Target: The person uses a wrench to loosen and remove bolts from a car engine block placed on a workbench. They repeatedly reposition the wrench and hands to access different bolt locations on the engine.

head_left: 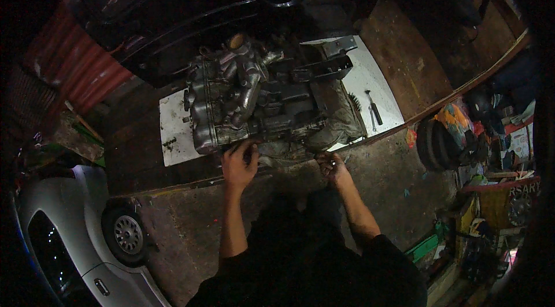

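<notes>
Fingers point(250, 149) of the left hand point(239, 164) were spread and pressed flat against the near lower edge of the engine block point(248, 102), gripping nothing. Further left, a silver car point(75, 237) stood at the lower corner of the view, its front wheel point(127, 235) turned toward the concrete floor point(191, 220). Red corrugated sheeting point(75, 64) stood behind it. The engine block lay on a white board point(173, 128) set on a wooden platform point(404, 58), with the dark body of another vehicle point(173, 6) just beyond it. The block's grimy metal casing and curved pipes faced upward. To the right of the left hand, the right hand point(330, 165) was curled narrowly at the block's near right corner; whether it held a small part could not be told. Right of the block, a dark-handled hand tool point(373, 110) lay on the white board, apart from both hands. At the far right, black ribbed hoses point(436, 145) and mixed clutter were stacked.
</notes>
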The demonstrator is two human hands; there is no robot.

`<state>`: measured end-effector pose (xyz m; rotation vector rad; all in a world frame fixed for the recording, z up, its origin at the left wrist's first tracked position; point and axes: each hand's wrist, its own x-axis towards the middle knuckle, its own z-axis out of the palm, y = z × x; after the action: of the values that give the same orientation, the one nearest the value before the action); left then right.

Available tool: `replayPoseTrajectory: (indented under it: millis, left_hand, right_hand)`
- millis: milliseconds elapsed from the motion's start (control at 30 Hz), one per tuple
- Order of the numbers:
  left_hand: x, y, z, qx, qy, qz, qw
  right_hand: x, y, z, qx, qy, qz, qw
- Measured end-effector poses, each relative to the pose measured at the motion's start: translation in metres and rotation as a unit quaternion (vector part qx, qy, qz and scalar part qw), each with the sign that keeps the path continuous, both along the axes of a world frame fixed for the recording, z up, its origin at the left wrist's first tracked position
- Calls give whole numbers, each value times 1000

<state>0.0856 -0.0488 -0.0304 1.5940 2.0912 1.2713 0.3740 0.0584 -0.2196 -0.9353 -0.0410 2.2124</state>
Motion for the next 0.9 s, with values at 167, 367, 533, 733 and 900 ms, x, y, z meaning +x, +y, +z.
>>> replayPoseTrajectory:
  millis: [167, 367, 533, 733, 900]
  left_hand:
    - [0, 1, -1, 0, 33, -7, 999]
    - [1, 2, 4, 11, 8, -19, 1000]
    - [4, -1, 9, 17, 77, 6, 997]
    - [3, 2, 5, 38, -26, -12, 999]
    - [2, 3, 2, 24, -35, -12, 999]
  right_hand:
    - [-2, 8, 17, -82, 74, -79, 991]
    - [-5, 17, 17, -110, 127, -56, 984]
    - [-11, 20, 33, -137, 84, -66, 985]
    - [-1, 36, 11, -176, 211, -42, 961]
    - [-5, 49, 2, -176, 167, -99, 965]
